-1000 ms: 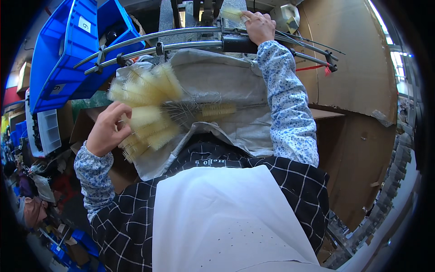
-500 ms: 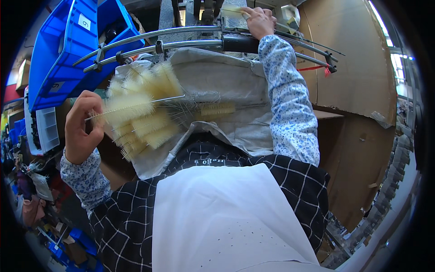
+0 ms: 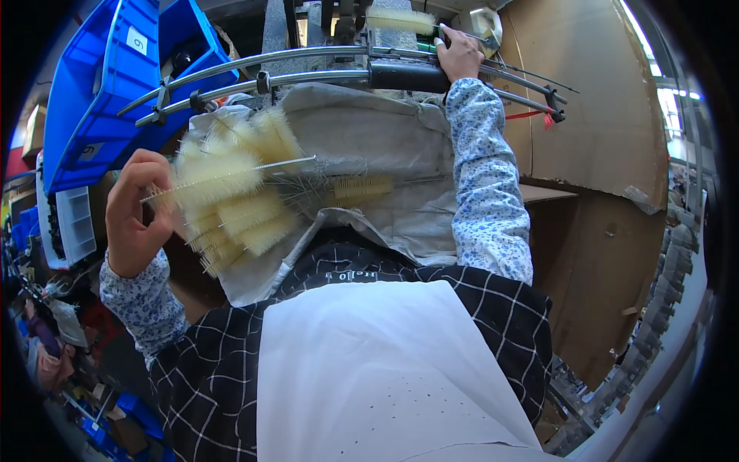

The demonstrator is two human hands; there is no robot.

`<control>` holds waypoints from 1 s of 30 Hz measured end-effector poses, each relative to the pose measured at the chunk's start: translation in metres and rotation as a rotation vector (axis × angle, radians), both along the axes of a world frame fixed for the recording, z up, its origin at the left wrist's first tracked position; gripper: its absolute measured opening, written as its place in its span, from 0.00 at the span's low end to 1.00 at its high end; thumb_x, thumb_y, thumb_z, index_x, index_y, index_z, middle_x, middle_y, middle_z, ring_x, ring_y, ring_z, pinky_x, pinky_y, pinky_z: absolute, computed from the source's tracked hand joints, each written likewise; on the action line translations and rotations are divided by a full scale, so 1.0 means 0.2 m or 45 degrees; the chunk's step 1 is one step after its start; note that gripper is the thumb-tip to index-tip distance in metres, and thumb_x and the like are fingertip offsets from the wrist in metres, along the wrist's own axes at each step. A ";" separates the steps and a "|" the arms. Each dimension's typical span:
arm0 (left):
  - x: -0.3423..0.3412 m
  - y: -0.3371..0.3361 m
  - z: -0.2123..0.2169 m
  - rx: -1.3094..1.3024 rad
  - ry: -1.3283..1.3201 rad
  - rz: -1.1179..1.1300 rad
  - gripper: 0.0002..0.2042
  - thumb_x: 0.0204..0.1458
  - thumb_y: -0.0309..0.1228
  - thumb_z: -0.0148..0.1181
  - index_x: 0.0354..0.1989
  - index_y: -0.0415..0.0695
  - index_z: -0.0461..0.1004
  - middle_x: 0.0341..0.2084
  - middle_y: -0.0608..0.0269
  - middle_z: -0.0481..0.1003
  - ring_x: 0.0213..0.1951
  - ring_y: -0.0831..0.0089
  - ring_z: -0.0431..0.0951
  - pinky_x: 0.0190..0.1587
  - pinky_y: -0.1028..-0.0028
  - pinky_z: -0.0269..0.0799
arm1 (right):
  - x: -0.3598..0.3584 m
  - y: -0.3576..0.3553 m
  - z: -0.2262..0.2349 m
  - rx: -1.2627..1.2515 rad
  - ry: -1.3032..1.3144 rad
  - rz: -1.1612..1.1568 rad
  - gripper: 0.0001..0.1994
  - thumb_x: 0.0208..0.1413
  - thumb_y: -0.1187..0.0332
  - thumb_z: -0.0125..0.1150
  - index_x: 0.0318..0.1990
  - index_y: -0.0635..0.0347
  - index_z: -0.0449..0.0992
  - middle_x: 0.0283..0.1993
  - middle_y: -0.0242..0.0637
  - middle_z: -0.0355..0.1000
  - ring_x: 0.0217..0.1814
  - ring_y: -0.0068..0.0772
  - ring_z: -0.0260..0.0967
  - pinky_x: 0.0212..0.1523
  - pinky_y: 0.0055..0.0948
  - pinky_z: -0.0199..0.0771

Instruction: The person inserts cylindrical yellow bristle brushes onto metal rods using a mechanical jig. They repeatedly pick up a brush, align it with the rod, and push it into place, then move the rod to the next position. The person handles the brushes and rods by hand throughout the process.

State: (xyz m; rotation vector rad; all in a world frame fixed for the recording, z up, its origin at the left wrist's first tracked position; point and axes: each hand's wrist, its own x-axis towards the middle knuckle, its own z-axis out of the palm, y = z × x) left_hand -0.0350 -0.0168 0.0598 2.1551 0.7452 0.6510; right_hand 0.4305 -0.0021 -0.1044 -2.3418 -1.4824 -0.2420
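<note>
My left hand [image 3: 138,212] pinches the wire end of a bottle brush [image 3: 219,183] with pale yellow bristles and a twisted wire stem pointing right. Under and beside it, a heap of similar brushes [image 3: 258,219] lies on a grey cloth [image 3: 369,127] over my lap. A thinner brush [image 3: 362,189] lies to the right of the heap. At the top, my right hand [image 3: 459,55] reaches past two metal rails. Its fingers are bent and closed at the right end of another pale brush [image 3: 400,21], which lies level at the machine; the exact grip is partly hidden.
Curved metal rails [image 3: 308,77] with a black sleeve [image 3: 408,76] cross in front of me. Blue bins [image 3: 100,100] stand at the left, a clear plastic organiser [image 3: 75,223] below them. Large cardboard [image 3: 593,100] walls the right side.
My right hand has moved right along the brush at the machine, so more of its bristles show. My left hand keeps its brush in nearly the same place.
</note>
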 end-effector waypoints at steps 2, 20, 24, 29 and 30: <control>0.00 0.00 0.02 -0.047 -0.031 0.034 0.13 0.29 0.17 0.47 0.29 0.38 0.63 0.28 0.62 0.62 0.29 0.77 0.62 0.35 0.82 0.57 | -0.02 0.03 -0.02 0.039 0.088 0.038 0.18 0.44 0.62 0.51 0.46 0.50 0.68 0.45 0.32 0.67 0.49 0.34 0.61 0.49 0.39 0.55; 0.05 0.01 0.05 -0.004 -0.026 -0.095 0.15 0.28 0.16 0.45 0.30 0.37 0.62 0.27 0.61 0.61 0.30 0.76 0.62 0.36 0.81 0.58 | -0.67 0.28 0.02 -0.025 0.008 0.072 0.15 0.44 0.65 0.48 0.41 0.55 0.69 0.40 0.35 0.68 0.43 0.38 0.66 0.42 0.44 0.60; 0.05 0.01 0.05 -0.028 -0.022 -0.080 0.14 0.28 0.16 0.45 0.29 0.37 0.62 0.27 0.62 0.61 0.30 0.75 0.62 0.36 0.81 0.58 | -0.58 0.22 0.05 -0.062 0.033 0.088 0.12 0.46 0.67 0.47 0.39 0.55 0.70 0.40 0.35 0.68 0.44 0.36 0.66 0.44 0.40 0.57; -0.01 0.00 0.02 -0.057 -0.051 0.017 0.14 0.28 0.16 0.45 0.29 0.38 0.62 0.27 0.62 0.61 0.31 0.76 0.62 0.37 0.81 0.58 | -0.24 0.11 0.01 -0.032 -0.016 0.067 0.14 0.45 0.67 0.46 0.42 0.51 0.70 0.42 0.34 0.67 0.45 0.36 0.65 0.44 0.42 0.59; -0.02 0.00 0.02 -0.069 -0.044 0.020 0.14 0.28 0.16 0.46 0.30 0.38 0.62 0.27 0.62 0.61 0.31 0.76 0.62 0.37 0.81 0.57 | -0.18 0.09 -0.01 -0.001 -0.004 0.076 0.15 0.45 0.67 0.46 0.42 0.50 0.70 0.42 0.33 0.68 0.45 0.35 0.65 0.44 0.42 0.59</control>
